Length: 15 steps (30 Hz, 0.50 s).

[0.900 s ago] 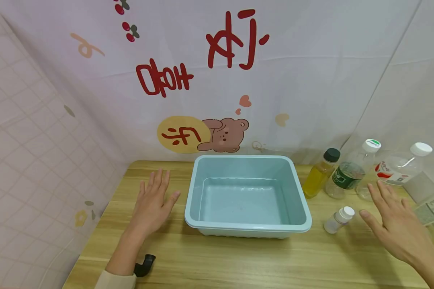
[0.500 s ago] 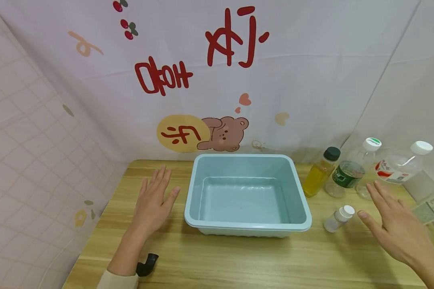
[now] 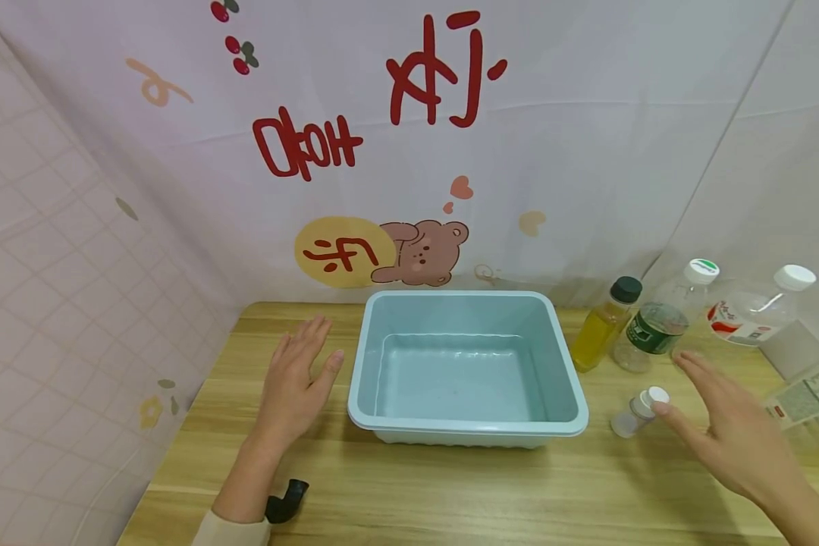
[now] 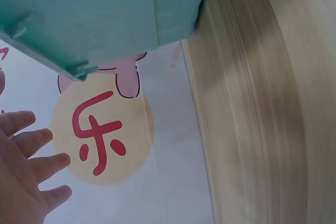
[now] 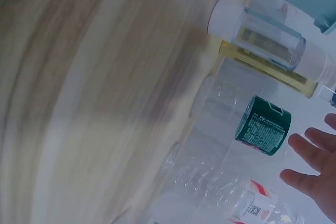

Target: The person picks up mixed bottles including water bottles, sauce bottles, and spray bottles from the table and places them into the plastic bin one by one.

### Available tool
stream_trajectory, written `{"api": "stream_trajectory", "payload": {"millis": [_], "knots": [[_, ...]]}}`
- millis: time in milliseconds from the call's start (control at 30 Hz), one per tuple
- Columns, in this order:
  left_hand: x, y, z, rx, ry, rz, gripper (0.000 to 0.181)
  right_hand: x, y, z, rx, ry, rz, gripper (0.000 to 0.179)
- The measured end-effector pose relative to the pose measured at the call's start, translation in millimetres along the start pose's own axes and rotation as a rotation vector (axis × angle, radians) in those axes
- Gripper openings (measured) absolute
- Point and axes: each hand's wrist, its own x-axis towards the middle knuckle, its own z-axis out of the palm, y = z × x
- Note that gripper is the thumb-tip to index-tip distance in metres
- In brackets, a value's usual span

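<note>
A light blue plastic basin [image 3: 467, 429] stands in the middle of the wooden table in the head view. My left hand [image 3: 293, 390] is to its left, fingers extended and holding nothing. In the left wrist view that hand's fingers [image 4: 34, 142] are spread apart below the basin's rim. On the right, my right hand [image 3: 740, 436] reaches over the table with relaxed fingers and nothing in its grasp. Its thumb tip overlaps the white cap of a small clear bottle [image 3: 628, 422] in the head view. Behind that hand stands a clear bottle with a green label [image 3: 657, 328].
A bottle of yellow liquid [image 3: 595, 340] with a dark cap stands by the basin's right side. Farther right are a clear bottle with a red-and-white label [image 3: 740, 324] and another labelled bottle [image 3: 808, 396]. A black bent tube [image 3: 288, 502] lies near my left forearm. Printed cloth covers the walls.
My right hand has moved left toward the small white-capped bottle, and its fingers are a little more bent. My left hand has shifted slightly right. Nothing has been picked up.
</note>
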Motion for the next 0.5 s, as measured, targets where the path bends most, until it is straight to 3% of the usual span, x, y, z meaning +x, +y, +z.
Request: {"api": "stream_trajectory", "payload": {"millis": [200,500], "knots": [[0.2,5.0,3.1,-0.051,0.048,0.019,0.054,0.9,-6.3,1.7,0.009,-0.021,0.072,0.082],[0.8,8.9,8.8,-0.119,0.072,0.036,0.047,0.7,-10.6,6.3,0.007,-0.022,0.092,0.078]]}}
